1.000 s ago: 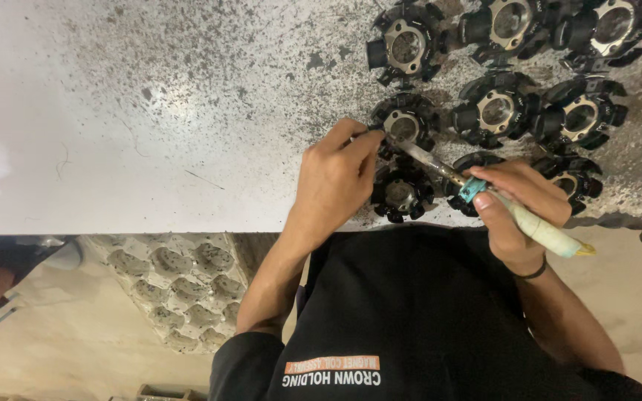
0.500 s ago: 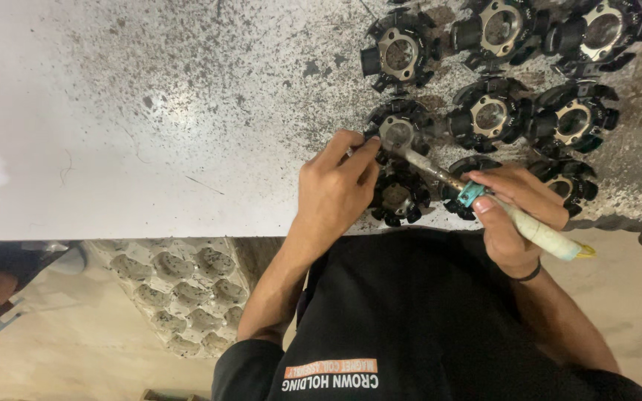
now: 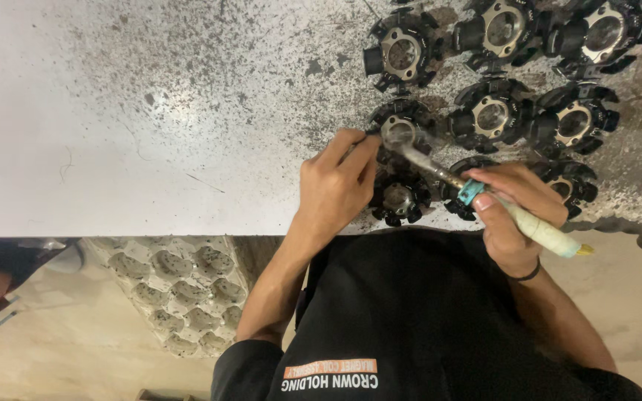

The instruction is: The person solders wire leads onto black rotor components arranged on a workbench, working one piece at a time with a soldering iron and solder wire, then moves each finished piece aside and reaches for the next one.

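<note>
Gripped in the right hand point(image 3: 518, 215), a pale-handled tool point(image 3: 484, 204) with a teal collar pointed its metal tip at the round black part point(image 3: 401, 128) on the bench point(image 3: 150, 126), while the left hand point(image 3: 336, 186) pinched the edge of that same part with closed fingertips. Eight similar black parts with metal rings crowded around it, one point(image 3: 399, 197) just below the tool shaft and the others point(image 3: 493, 115) close on the right. Below the bench edge lay a grey moulded tray point(image 3: 180, 289), well apart from both hands.
</note>
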The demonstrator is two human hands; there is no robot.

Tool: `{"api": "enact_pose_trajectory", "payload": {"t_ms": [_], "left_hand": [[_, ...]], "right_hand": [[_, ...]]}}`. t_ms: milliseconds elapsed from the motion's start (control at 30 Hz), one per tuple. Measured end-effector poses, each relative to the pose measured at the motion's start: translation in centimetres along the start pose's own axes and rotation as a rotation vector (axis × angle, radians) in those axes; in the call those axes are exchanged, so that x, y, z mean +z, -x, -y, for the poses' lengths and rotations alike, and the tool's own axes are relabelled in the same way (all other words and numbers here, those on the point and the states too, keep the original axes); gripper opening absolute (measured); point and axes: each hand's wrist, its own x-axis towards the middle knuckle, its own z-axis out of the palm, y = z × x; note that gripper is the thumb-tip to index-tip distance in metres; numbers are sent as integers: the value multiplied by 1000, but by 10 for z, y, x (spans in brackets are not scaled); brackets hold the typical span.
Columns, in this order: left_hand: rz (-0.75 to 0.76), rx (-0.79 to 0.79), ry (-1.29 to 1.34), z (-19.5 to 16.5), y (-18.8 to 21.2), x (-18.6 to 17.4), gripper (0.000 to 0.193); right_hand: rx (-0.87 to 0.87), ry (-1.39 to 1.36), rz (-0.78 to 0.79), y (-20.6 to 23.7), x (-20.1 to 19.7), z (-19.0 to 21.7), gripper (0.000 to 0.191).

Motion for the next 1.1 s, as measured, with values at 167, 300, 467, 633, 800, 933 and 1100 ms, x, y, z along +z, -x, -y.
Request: {"api": "enact_pose_trajectory", "payload": {"t_ms": [167,300,467,633,800,933,1100], "left_hand": [[30,-5,0,3,1,2,19],[67,9,-58,4,-2,5,16],[120,103,-136,-13,-12,-20,14],[-134,342,-100,-40,-24,-95,22],[-198,255,-295,-33,-70,-63,27],[-123,114,-244,1,-82,-13,32],[-109,67,-196,21,-63,-2,22]], "right_hand": [[27,34,-2,0,-1,1,31],[-90,94,99,-5,-5,1,31],[-92,-189,-34,-25,-14,0,26],[-20,-281,-142,-45,-4,-3,21],[25,-205,-104,-56,16,-6,23],[18,-35,-100,-58,18,-4,25],[-32,23,-51,-57,17,-2,24]]}}
